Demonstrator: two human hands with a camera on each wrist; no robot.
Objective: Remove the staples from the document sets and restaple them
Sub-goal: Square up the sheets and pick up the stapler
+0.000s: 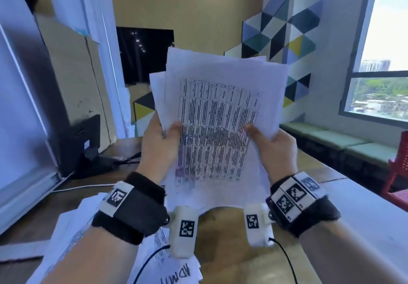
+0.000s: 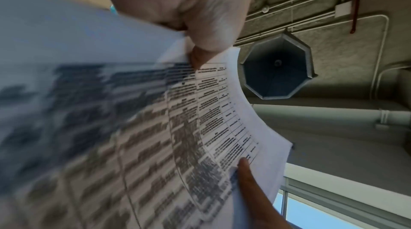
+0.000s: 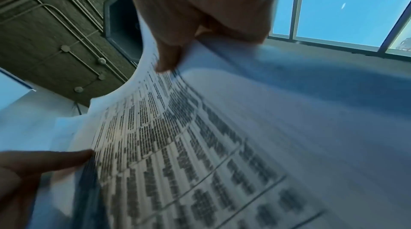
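Note:
A loose set of white sheets printed with dense tables (image 1: 217, 115) is held upright in the air above the desk, its pages fanned and uneven at the top. My left hand (image 1: 162, 139) grips its left edge, thumb on the front page. My right hand (image 1: 268, 141) grips the right edge the same way. In the left wrist view the thumb (image 2: 198, 57) pinches the document set (image 2: 211, 109). The right wrist view has my right thumb (image 3: 169, 60) pressed on the printed page (image 3: 177, 136). No staple, stapler or staple remover shows.
More printed papers (image 1: 72, 237) lie on the wooden desk (image 1: 225, 246) at lower left. A black monitor stand (image 1: 85, 142) with cables sits at the back left. A white tabletop (image 1: 362, 217) lies to the right, a red chair (image 1: 399, 173) beyond it.

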